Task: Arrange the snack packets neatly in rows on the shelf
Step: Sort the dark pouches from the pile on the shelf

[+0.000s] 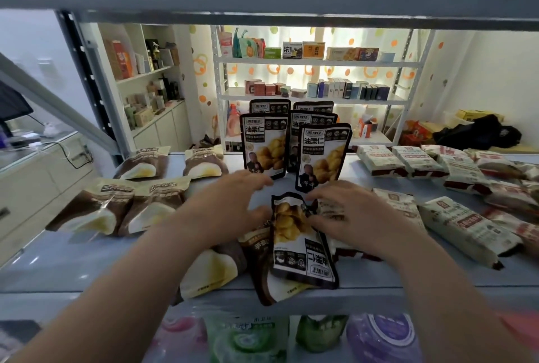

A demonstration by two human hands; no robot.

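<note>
While both forearms reach in over its near edge, the grey shelf (58, 260) carries snack packets in three kinds, with green, pink and purple pouches (248, 339) on the level below. Nearest the edge, one black chestnut packet (303, 240) lies flat and upside down across a heap of brown-and-cream packets (210, 272). The left hand (233, 205) hovers at its far left corner, fingers spread and relaxed, gripping nothing, its thumb close to the packet's edge. The right hand (358, 216) rests at the far right corner, fingers bent, thumb touching the packet; whether it pinches the packet cannot be told. More brown-and-cream packets (122, 208) lie flat to the left, and white-and-red packets (466, 228) lie in loose rows to the right. Just beyond the hands, five standing chestnut packets (264, 144) stand upright in two close files. Farther off, white racks (291, 62) hold boxes against a dotted wall.
</note>
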